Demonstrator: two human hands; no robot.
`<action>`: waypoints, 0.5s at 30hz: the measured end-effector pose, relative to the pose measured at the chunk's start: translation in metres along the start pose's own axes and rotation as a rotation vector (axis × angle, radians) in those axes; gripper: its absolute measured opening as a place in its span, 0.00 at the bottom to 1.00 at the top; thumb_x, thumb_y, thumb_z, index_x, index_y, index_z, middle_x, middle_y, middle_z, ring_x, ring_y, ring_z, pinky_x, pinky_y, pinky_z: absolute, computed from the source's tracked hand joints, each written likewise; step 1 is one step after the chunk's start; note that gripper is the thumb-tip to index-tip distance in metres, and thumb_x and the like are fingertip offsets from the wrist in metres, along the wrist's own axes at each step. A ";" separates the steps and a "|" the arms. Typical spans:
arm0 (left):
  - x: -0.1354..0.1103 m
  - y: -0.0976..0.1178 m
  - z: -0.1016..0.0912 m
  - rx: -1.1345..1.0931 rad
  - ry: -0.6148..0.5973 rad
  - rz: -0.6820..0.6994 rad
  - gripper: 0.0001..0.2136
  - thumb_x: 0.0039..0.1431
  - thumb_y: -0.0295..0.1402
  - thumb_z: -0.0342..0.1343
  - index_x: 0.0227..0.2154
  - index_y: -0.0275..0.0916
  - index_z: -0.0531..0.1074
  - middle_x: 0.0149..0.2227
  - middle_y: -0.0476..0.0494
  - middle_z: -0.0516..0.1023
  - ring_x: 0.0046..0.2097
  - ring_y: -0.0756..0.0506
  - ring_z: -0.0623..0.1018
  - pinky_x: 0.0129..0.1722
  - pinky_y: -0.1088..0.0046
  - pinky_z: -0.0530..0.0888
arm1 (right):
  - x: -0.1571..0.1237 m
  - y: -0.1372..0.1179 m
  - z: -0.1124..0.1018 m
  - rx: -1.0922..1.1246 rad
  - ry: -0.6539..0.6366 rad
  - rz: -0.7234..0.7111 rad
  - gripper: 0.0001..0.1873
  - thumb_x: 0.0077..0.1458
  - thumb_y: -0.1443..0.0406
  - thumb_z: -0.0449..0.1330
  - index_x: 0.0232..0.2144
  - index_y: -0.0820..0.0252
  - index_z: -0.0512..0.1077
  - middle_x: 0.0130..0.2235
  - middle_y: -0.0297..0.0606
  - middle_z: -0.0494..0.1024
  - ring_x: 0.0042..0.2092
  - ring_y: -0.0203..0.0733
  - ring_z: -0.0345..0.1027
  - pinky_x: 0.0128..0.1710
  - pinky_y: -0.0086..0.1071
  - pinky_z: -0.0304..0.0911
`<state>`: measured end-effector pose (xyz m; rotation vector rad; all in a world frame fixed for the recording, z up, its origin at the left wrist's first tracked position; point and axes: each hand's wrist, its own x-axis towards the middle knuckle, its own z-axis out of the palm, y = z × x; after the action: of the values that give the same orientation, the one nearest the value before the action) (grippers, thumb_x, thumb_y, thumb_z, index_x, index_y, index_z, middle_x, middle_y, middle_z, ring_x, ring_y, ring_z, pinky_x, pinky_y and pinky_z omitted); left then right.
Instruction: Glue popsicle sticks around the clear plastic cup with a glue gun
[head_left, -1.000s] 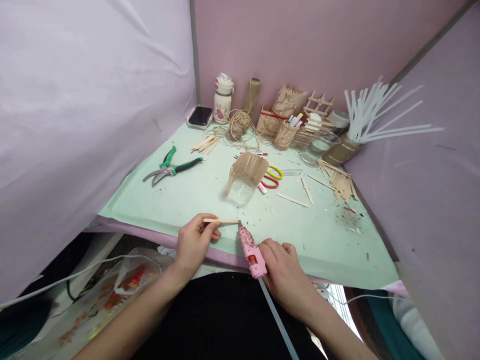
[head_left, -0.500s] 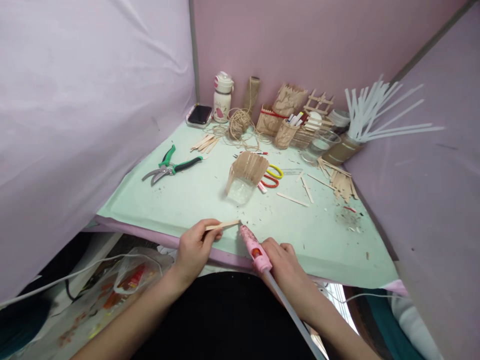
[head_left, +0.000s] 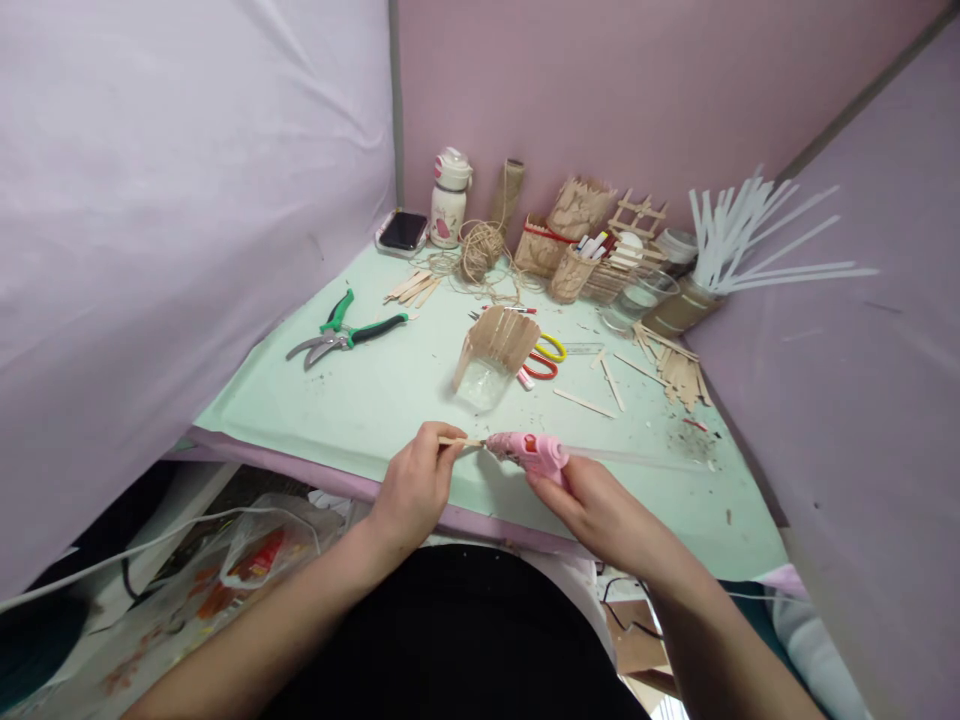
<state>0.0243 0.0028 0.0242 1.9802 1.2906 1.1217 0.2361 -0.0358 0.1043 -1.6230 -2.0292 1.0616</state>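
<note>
Near the table's front edge, my left hand (head_left: 420, 480) pinches a wooden popsicle stick (head_left: 459, 441) that points to the right. My right hand (head_left: 592, 500) is wrapped round the handle of a pink hot glue gun (head_left: 536, 453). Its nozzle meets or nearly meets the free end of the stick; glue there is too small to make out. A long translucent glue stick (head_left: 637, 458) juts from the gun's back, over the table. Just beyond my hands stands a clear cup (head_left: 484, 383) with popsicle sticks (head_left: 501, 335) fixed along its far side.
Green-handled pruning shears (head_left: 341, 335) lie at left, scissors (head_left: 551, 348) behind the cup. Loose sticks (head_left: 585, 403) and a stick pile (head_left: 682, 375) are at right. Along the back stand a bottle (head_left: 450, 205), twine (head_left: 480, 250), a pen holder (head_left: 571, 275) and white glue sticks (head_left: 739, 235).
My right hand has turned the glue gun from slanting to nearly level, its back end now toward the right. My left hand has moved slightly right and covers more of the stick.
</note>
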 end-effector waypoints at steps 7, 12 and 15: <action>0.007 0.005 -0.003 0.056 -0.051 -0.012 0.04 0.66 0.33 0.47 0.39 0.41 0.65 0.38 0.44 0.80 0.37 0.43 0.80 0.36 0.67 0.74 | 0.013 -0.007 -0.024 -0.026 -0.090 -0.016 0.23 0.66 0.54 0.48 0.55 0.55 0.70 0.49 0.40 0.78 0.50 0.48 0.71 0.53 0.42 0.64; 0.008 0.007 -0.004 0.051 -0.056 -0.007 0.04 0.66 0.32 0.47 0.39 0.41 0.65 0.38 0.44 0.79 0.38 0.44 0.80 0.37 0.68 0.74 | 0.021 -0.015 -0.034 -0.054 -0.164 -0.052 0.21 0.65 0.55 0.48 0.53 0.54 0.71 0.49 0.38 0.78 0.50 0.47 0.70 0.54 0.39 0.62; 0.010 0.007 -0.004 0.043 -0.061 0.006 0.04 0.66 0.32 0.46 0.39 0.41 0.65 0.38 0.44 0.79 0.37 0.44 0.79 0.37 0.68 0.73 | 0.028 -0.021 -0.039 -0.104 -0.203 -0.055 0.20 0.65 0.55 0.48 0.48 0.57 0.73 0.44 0.38 0.78 0.45 0.45 0.70 0.49 0.36 0.64</action>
<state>0.0262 0.0087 0.0353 2.0344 1.2888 1.0362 0.2392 0.0028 0.1403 -1.5536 -2.2805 1.1601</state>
